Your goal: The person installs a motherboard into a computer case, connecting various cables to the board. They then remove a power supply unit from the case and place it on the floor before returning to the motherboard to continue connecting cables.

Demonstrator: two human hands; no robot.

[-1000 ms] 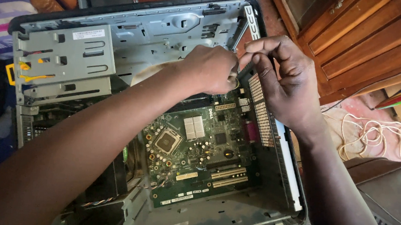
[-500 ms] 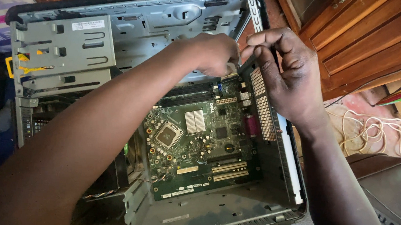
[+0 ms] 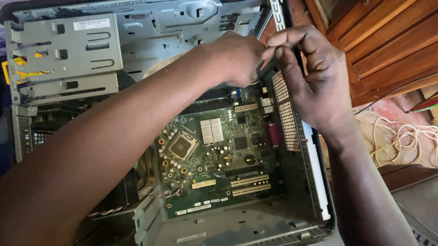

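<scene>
Dark plastic, slim and stick-like, is pinched between thumb and forefinger of the right hand [image 3: 315, 78], right at the top corner of the open computer case [image 3: 321, 195]; what the dark piece [image 3: 269, 68] is exactly cannot be told, as most of it is hidden. The left hand [image 3: 235, 58] is curled closed just beside it, knuckles up, its fingertips tucked out of sight, so whether anything is gripped there cannot be told. Both hands are met over the perforated rear panel [image 3: 285, 112], next to the upper edge of the green motherboard [image 3: 217, 148]. Further out, the board is seen lying bare in the case: the processor socket [image 3: 181, 147] is uncovered with no cooler on it, a small finned heatsink [image 3: 212, 130] is seated beside it, and the expansion slots [image 3: 248, 183] are unfilled. The grey drive cage [image 3: 63, 58] is seen at the left. Judged from this, the case is opened and largely stripped, while the board itself is left in place. Off to the right, a wooden cabinet [image 3: 401, 38] and a tangle of pale cord [image 3: 410, 142] are seen on the floor
</scene>
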